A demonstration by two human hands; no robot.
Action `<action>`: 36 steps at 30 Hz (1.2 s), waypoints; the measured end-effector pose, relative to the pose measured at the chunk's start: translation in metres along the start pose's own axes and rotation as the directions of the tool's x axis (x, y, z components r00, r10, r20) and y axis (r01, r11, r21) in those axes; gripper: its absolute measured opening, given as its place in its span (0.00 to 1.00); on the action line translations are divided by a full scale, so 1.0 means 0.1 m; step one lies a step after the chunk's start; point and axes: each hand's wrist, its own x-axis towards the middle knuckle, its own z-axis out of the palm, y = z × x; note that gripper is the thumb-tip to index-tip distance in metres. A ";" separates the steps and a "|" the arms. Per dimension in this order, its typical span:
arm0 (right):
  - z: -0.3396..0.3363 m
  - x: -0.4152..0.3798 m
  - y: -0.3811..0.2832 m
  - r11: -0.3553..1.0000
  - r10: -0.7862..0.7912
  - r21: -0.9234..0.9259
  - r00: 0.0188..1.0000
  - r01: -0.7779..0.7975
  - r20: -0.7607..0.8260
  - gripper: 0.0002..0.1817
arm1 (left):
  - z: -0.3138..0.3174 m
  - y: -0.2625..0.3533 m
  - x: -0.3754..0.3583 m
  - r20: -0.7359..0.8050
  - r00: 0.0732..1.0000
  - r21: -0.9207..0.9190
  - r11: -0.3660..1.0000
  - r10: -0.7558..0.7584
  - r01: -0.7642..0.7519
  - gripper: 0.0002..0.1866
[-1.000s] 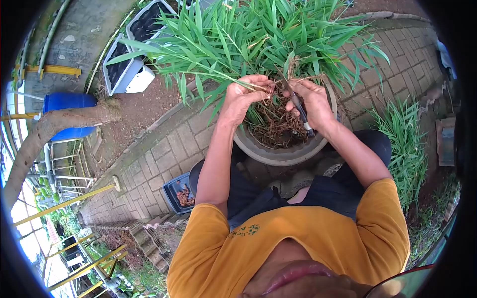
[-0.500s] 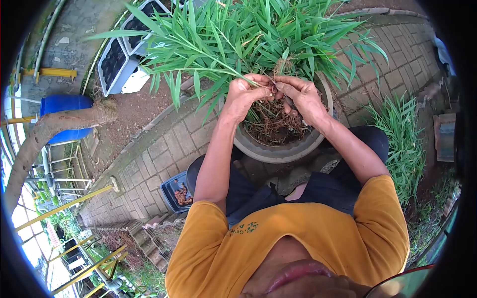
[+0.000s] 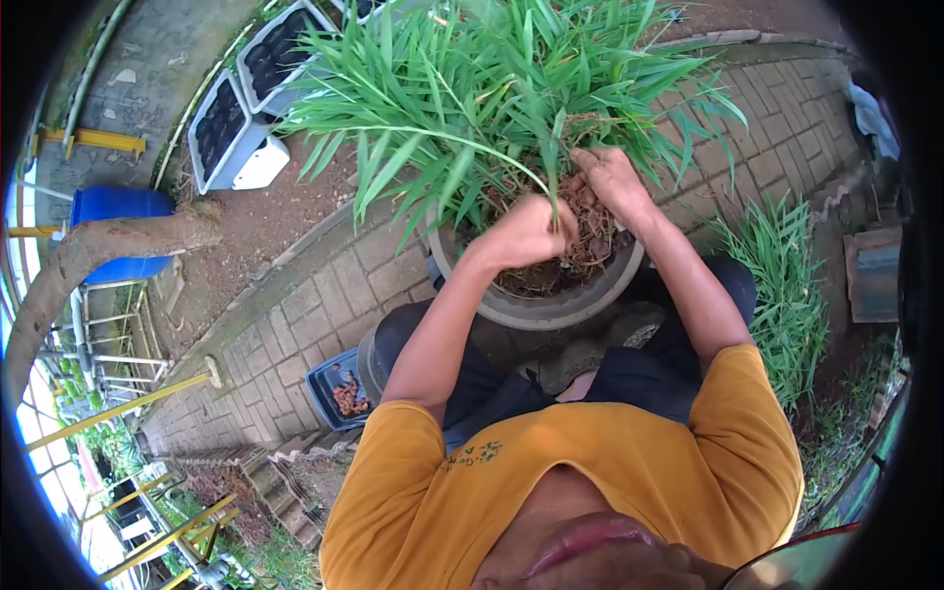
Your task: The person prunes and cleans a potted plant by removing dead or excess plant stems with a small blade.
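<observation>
Clutching stem (image 3: 516, 165) w/ my L hand (image 3: 539, 234), inside left edge of pot (image 3: 546, 317); prob. light, bendy, best held low; R hand (image 3: 612, 185): can't tell grip.

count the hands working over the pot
2: the left hand around a green stem, and the right hand beside it, at the brown roots. Neither is fully hidden.

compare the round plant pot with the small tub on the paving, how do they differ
The round plant pot is curved and looks wider; the tub is rectangular and smaller. The pot holds leafy green plants and tangled brown roots, while the tub holds small reddish-brown pieces. The left hand and right hand are over the pot; neither touches the tub. Both are open-topped.
</observation>
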 end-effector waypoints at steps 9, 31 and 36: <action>-0.26 -0.23 -0.41 0.959 0.194 0.158 0.951 -0.236 0.239 0.32 | 0.40 -0.06 -0.08 0.419 0.882 0.422 0.906 -0.218 0.024 0.15; 0.18 -0.30 -0.23 0.987 -0.157 0.034 0.978 0.154 0.140 0.23 | -0.59 -0.28 -0.27 -0.315 0.862 -0.870 0.483 -0.397 -0.095 0.17; 0.31 -0.36 -0.32 0.879 -0.458 0.012 0.839 0.476 0.295 0.22 | -0.53 -0.17 -0.41 -0.298 0.928 -0.818 0.561 -0.225 -0.127 0.28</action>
